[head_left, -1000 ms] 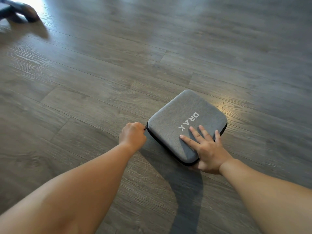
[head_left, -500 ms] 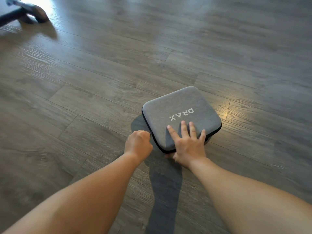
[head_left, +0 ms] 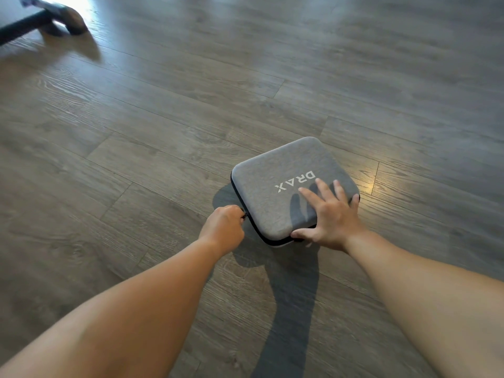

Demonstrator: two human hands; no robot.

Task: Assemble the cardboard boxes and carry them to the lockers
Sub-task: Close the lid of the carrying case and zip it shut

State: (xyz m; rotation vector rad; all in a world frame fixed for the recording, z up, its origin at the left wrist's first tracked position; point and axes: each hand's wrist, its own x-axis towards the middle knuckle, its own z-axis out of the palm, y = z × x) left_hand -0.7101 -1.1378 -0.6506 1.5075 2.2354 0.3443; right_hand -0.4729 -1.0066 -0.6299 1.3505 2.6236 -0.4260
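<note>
A grey fabric zip case (head_left: 275,186) with white lettering lies flat on the wooden floor (head_left: 163,126). My left hand (head_left: 225,227) is curled at the case's left edge and pinches the small black zipper pull (head_left: 244,214). My right hand (head_left: 331,214) lies on the lid's near right part with fingers spread and straight, the thumb along the near edge. No cardboard box or locker is in view.
A dark chair or stand base (head_left: 54,19) with a black leg sits on the floor at the far left, in bright window glare. Wooden floor stretches all around the case.
My left hand has slid with the zipper pull along the case's left edge towards me. My right hand shifted across the lid, and the case turned slightly.
</note>
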